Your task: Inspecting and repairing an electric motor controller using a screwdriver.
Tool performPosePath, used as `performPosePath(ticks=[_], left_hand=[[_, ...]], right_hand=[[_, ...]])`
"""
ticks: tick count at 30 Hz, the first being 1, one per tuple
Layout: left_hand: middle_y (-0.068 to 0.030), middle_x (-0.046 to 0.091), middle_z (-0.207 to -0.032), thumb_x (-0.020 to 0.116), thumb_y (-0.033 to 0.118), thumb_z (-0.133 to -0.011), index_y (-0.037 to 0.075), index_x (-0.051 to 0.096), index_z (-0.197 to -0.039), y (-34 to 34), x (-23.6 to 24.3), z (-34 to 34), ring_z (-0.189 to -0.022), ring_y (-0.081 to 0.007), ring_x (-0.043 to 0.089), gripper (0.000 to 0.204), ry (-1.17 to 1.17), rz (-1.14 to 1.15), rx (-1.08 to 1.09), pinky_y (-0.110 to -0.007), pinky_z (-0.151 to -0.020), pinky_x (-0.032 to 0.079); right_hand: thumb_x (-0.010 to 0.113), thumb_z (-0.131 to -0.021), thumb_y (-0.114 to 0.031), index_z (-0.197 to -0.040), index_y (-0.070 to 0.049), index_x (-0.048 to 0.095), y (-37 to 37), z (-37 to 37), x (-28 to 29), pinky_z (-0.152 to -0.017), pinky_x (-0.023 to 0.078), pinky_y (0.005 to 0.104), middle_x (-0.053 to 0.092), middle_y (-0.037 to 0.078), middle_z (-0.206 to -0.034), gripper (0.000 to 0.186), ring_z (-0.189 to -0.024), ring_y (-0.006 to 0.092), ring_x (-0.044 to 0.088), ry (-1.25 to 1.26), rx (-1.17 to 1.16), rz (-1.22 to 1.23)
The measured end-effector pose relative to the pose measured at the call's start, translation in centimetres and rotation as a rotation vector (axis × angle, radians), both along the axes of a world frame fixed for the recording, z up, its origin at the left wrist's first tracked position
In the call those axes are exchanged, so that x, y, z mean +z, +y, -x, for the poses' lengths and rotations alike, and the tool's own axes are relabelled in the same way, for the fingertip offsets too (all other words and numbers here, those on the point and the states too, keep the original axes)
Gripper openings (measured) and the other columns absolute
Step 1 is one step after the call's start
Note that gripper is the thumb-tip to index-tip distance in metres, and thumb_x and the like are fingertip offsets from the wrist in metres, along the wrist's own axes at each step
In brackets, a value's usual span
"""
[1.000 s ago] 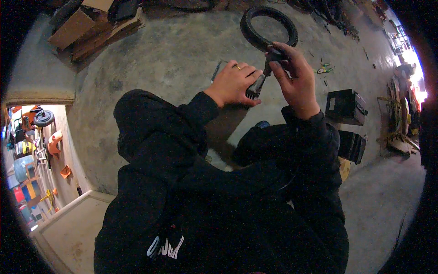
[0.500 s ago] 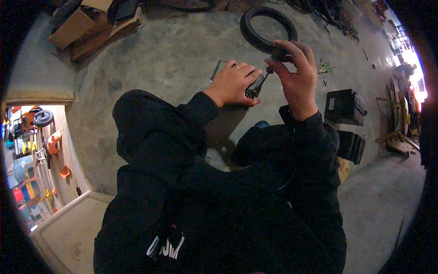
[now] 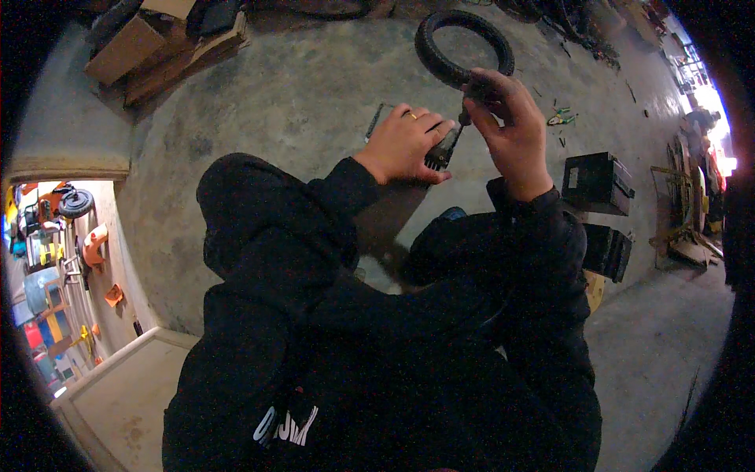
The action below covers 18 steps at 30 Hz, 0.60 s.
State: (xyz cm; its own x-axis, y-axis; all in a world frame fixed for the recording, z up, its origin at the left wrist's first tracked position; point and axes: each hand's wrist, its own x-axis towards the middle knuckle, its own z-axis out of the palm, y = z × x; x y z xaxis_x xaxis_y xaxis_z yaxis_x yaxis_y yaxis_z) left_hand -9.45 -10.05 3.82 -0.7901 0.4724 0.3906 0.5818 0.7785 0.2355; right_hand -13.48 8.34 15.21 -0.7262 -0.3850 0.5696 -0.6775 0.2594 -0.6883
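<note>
My left hand (image 3: 403, 145) is closed over a dark box-shaped part with metal fins (image 3: 437, 161), and it covers most of it. Between the fingertips and thumb of my right hand (image 3: 513, 130) is a dark-handled screwdriver (image 3: 464, 117). Its shaft slants down to the left, and the tip comes to the finned part beside my left fingers. Whether the tip sits in a screw is too small to tell. A thin edge of something flat (image 3: 375, 119) shows behind my left hand.
A black tyre (image 3: 429, 55) lies on the concrete floor beyond my hands. Green-handled pliers (image 3: 562, 118) lie to the right, with two black boxes (image 3: 595, 185) nearer me. Cardboard boxes (image 3: 126, 49) stand at the far left. A doorway opens at the left.
My right hand and the screwdriver have shifted very slightly, with the handle a little more upright. My left hand keeps its hold on the finned part.
</note>
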Motion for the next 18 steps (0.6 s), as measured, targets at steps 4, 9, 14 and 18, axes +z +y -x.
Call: performPosePath(ticks=[4, 9, 14, 18], left_hand=[[-0.0094, 0.064, -0.129, 0.075, 0.07, -0.07, 0.01, 0.062, -0.137, 0.1, 0.2, -0.3, -0.125, -0.0273, 0.057, 0.091, -0.027, 0.007, -0.011, -0.046, -0.109, 0.037], [-0.0097, 0.063, -0.132, 0.075, 0.07, -0.071, 0.01, 0.061, -0.137, -0.1, 0.3, -0.2, -0.127, -0.0275, 0.056, 0.091, -0.046, 0.002, 0.01, -0.046, -0.11, 0.036], [-0.0098, 0.063, -0.132, 0.074, 0.068, -0.072, 0.009, 0.061, -0.137, -0.1, 0.4, -0.1, -0.127, -0.0283, 0.056, 0.089, -0.079, 0.028, 0.027, -0.046, -0.11, 0.037], [-0.0097, 0.064, -0.129, 0.074, 0.069, -0.072, 0.009, 0.061, -0.136, -0.2, 0.0, 0.2, -0.126, -0.0287, 0.057, 0.089, -0.007, -0.018, -0.002, -0.047, -0.109, 0.038]], right_hand=[[0.074, -0.09, -0.002, -0.128, -0.006, 0.065, 0.5, 0.0, -0.6, -0.087, 0.058, 0.0335, 0.071, 0.012, -0.112, 0.039, -0.104, 0.0206, 0.071, -0.183, 0.048, 0.046], [0.074, -0.091, -0.003, -0.129, -0.003, 0.062, 0.3, -0.7, -0.6, -0.093, 0.056, 0.0359, 0.068, 0.015, -0.123, 0.04, -0.113, 0.0227, 0.069, -0.267, 0.171, 0.063], [0.079, -0.085, -0.001, -0.124, -0.003, 0.066, -0.5, -0.9, 0.5, -0.088, 0.056, 0.0329, 0.067, 0.012, -0.115, 0.041, -0.102, 0.0223, 0.068, 0.086, -0.031, -0.099], [0.085, -0.077, -0.004, -0.115, -0.009, 0.072, -0.5, -0.6, -0.3, -0.08, 0.056, 0.0341, 0.067, 0.011, -0.106, 0.041, -0.092, 0.0251, 0.069, 0.115, -0.131, 0.002]])
